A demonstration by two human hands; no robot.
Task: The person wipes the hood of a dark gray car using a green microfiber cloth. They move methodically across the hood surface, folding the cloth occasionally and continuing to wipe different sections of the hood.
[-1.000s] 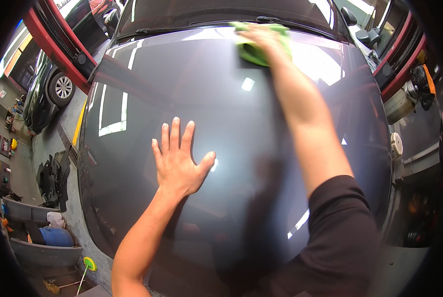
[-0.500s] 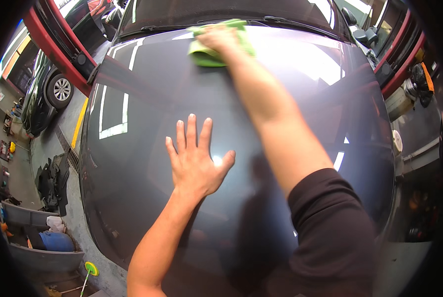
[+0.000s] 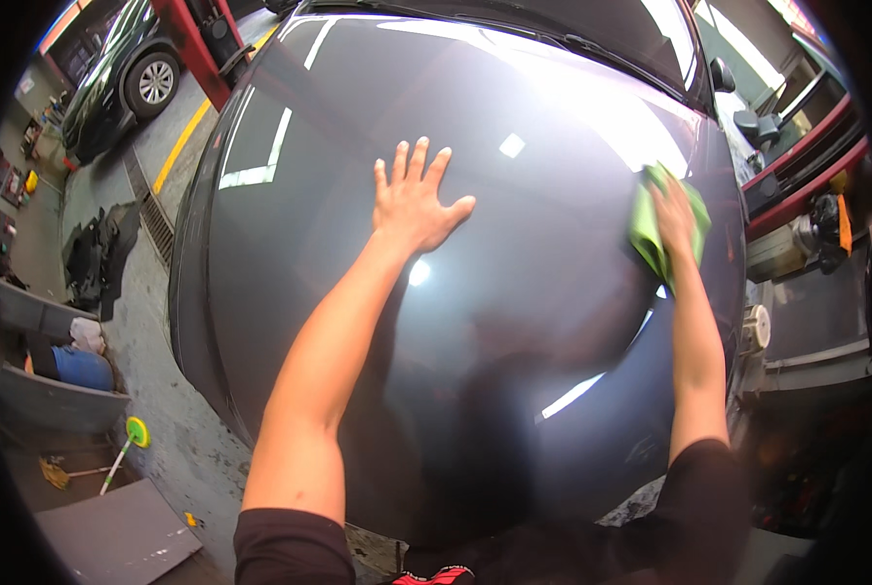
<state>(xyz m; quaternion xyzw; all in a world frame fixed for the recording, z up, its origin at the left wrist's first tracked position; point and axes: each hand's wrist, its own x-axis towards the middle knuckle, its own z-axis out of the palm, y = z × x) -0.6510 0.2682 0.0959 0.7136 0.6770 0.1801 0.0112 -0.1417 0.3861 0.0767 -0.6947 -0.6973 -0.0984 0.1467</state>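
Note:
A glossy dark grey car hood (image 3: 514, 292) spreads out below me, with bright reflections across it. My left hand (image 3: 414, 203) lies flat near its middle, fingers spread and holding nothing. Over at the hood's right side, my right hand (image 3: 677, 216) presses a green cloth (image 3: 648, 232) against the paint. The cloth bunches out around the fingers, which are slightly blurred and partly merge with it.
Beyond the hood lies the windshield (image 3: 631, 39). Red lift posts (image 3: 190, 49) flank the car. At left are another dark car (image 3: 124, 83), a floor drain (image 3: 155, 224), a grey cart (image 3: 51, 400) with a blue container (image 3: 83, 367), and a green-headed mop (image 3: 137, 432).
My right hand has swept the green cloth from the hood's far middle over to its right side. The view has shifted, and my left hand stays flat on the hood.

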